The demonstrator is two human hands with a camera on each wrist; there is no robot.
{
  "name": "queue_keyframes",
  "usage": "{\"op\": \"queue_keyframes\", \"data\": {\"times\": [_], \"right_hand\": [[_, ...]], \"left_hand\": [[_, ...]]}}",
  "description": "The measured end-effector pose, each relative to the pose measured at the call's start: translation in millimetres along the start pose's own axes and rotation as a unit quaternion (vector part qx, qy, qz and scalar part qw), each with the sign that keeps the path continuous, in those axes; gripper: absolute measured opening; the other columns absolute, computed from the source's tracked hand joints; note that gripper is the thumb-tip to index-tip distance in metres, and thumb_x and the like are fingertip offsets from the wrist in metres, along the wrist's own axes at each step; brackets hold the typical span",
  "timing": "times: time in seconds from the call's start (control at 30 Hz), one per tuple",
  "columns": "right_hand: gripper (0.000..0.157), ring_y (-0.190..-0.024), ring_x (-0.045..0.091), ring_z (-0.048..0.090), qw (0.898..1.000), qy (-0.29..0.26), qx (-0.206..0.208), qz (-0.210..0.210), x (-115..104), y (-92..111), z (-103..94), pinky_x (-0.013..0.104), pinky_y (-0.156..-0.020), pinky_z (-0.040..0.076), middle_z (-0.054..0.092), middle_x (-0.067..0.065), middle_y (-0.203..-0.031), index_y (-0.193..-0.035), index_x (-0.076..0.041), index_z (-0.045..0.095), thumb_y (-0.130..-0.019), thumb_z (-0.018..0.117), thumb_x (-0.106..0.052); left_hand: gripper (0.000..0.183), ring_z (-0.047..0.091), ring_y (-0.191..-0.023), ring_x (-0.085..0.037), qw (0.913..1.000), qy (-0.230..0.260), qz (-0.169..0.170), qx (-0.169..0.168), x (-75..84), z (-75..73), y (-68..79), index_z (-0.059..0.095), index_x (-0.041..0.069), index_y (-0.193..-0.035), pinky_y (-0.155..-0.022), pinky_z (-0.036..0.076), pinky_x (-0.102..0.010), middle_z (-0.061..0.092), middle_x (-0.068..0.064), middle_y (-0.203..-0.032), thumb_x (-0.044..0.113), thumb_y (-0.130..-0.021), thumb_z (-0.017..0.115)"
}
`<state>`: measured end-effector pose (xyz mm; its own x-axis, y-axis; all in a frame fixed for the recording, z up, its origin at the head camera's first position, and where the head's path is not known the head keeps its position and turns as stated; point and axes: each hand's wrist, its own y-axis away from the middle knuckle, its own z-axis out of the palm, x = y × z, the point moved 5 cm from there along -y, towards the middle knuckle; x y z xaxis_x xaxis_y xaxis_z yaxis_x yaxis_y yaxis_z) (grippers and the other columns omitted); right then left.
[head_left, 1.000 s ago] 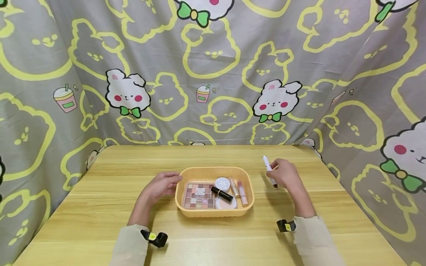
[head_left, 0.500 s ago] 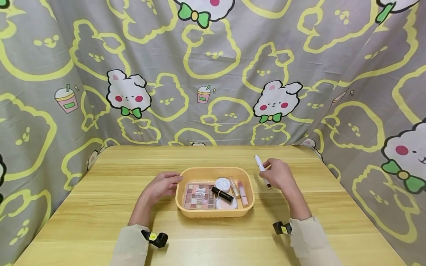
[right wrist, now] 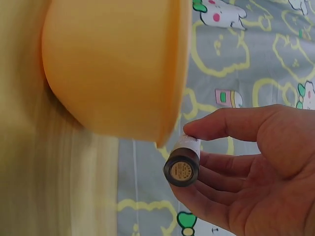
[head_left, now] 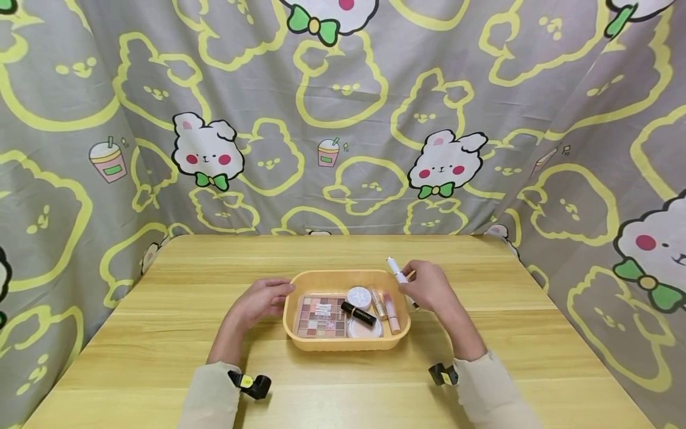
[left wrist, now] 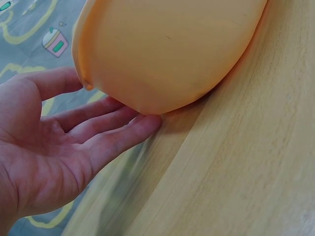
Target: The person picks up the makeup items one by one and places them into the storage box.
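Observation:
In the head view my left hand [head_left: 259,302] is at the left end of the yellow plastic basket [head_left: 345,344]. The left wrist view shows its fairly straight fingers [left wrist: 118,140] touching the basket's outer wall near the rim. My right hand [head_left: 429,286] pinches a slim white lip gloss tube [head_left: 397,271], tilted, just outside the basket's right end. Its dark end with a round label [right wrist: 181,171] faces the right wrist camera. Inside the basket lie an eyeshadow palette [head_left: 321,319], a black lipstick tube [head_left: 358,314], a white round jar [head_left: 358,297] and a round compact [head_left: 364,328].
Two more slim tubes, one gold and clear [head_left: 378,304] and one pink [head_left: 392,316], lie at the basket's right side. The wooden table [head_left: 343,393] carries the basket. A patterned grey curtain [head_left: 343,119] hangs behind and at both sides.
My right hand has moved left with the lip gloss tube, from well right of the basket to its right rim. The left hand and the basket stay where they were.

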<state>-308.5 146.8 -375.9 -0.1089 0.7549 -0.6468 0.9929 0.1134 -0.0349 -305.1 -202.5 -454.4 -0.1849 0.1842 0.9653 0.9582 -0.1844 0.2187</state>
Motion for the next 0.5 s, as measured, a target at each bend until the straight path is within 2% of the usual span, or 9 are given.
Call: {"op": "queue_keyframes", "data": {"times": [0.3, 0.5], "right_hand": [[0.026, -0.065, 0.018, 0.064, 1.0, 0.0, -0.006, -0.002, -13, 4, 13.0, 0.028, -0.052, 0.055, 0.071, 0.014, -0.09, -0.107, 0.001, 0.068, -0.083, 0.074, -0.007], [0.026, -0.074, 0.02, 0.064, 0.999, 0.023, -0.014, -0.022, -23, 7, 17.5, 0.028, -0.058, 0.053, 0.071, 0.011, -0.09, -0.107, -0.002, 0.069, -0.082, 0.074, -0.007]], "left_hand": [[0.06, 0.062, -0.124, -0.034, 1.0, -0.003, 0.007, -0.005, 1.4, 1.4, -0.9, 0.043, -0.01, -0.146, -0.098, 0.057, -0.043, 0.054, -0.028, -0.144, 0.027, -0.102, 0.06], [0.06, 0.061, -0.126, -0.035, 0.9999, -0.007, 0.006, -0.005, 1.1, 0.9, -0.3, 0.043, -0.009, -0.147, -0.099, 0.056, -0.044, 0.054, -0.028, -0.144, 0.027, -0.102, 0.06]]}}
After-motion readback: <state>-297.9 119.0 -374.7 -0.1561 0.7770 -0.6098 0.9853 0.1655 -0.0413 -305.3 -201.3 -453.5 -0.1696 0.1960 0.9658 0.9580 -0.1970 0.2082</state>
